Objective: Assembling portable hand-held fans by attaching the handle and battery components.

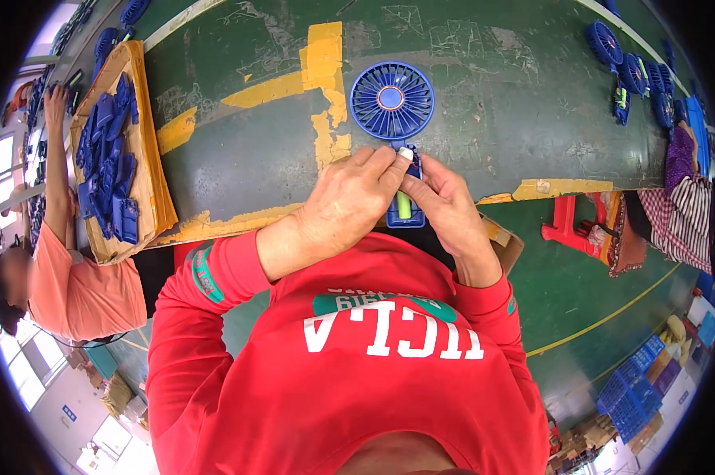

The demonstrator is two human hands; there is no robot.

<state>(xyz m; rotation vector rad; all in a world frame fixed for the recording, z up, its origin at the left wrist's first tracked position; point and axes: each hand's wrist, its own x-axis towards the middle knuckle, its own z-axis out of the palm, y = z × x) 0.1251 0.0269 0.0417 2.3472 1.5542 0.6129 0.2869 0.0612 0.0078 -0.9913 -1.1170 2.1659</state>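
A blue handheld fan [391, 100] lies face up near the table's front edge, its round slotted head pointing away from me. Its handle [406, 215] points toward me and is uncovered, with a light green cylinder [404, 204] like a battery inside. My left hand [348, 196] is closed at the upper handle, its fingers pinched just below the fan head. A small white spot shows at those fingertips; I cannot tell what it is. From the other side my right hand [451, 207] grips the handle with bent fingers and thumb. Both hands partly hide the handle's inside.
A cardboard tray [158, 150] of blue plastic handle parts [108, 158] stands on the left of the green table [239, 178]. More blue fans [604, 43] lie at the far right. A person in orange [88, 297] reaches forward on the left; another sits at right by a red stool [563, 226].
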